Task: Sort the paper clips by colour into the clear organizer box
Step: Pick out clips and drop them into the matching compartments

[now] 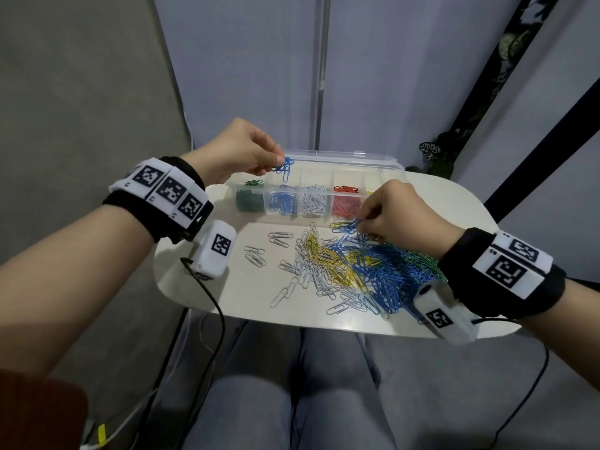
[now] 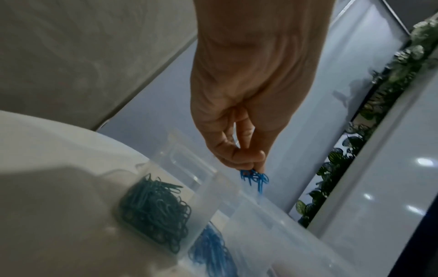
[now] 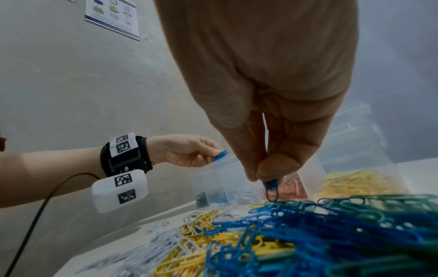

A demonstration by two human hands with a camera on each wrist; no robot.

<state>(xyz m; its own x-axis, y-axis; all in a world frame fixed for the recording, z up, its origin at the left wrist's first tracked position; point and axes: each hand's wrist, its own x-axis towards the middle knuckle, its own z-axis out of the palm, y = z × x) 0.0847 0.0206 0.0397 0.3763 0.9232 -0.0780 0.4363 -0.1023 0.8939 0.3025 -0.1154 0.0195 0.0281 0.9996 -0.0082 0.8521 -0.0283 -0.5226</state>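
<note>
The clear organizer box (image 1: 324, 157) stands at the table's far edge, with green (image 1: 250, 201), blue (image 1: 283, 204), white (image 1: 313, 203) and red (image 1: 346, 203) clips in separate compartments; yellow ones (image 3: 355, 184) show in the right wrist view. My left hand (image 1: 240, 152) pinches a small bunch of blue clips (image 1: 284, 165) (image 2: 254, 179) above the blue compartment. My right hand (image 1: 394, 211) pinches one blue clip (image 3: 271, 190) just above the mixed pile (image 1: 354, 267) of blue, yellow, white and green clips.
The small white round-cornered table (image 1: 201, 293) carries everything. Loose white clips (image 1: 256, 254) lie scattered left of the pile. Cables (image 1: 214, 306) hang from the wrist cameras. My lap is below the near edge; a leafy plant (image 1: 435, 154) stands behind the box at right.
</note>
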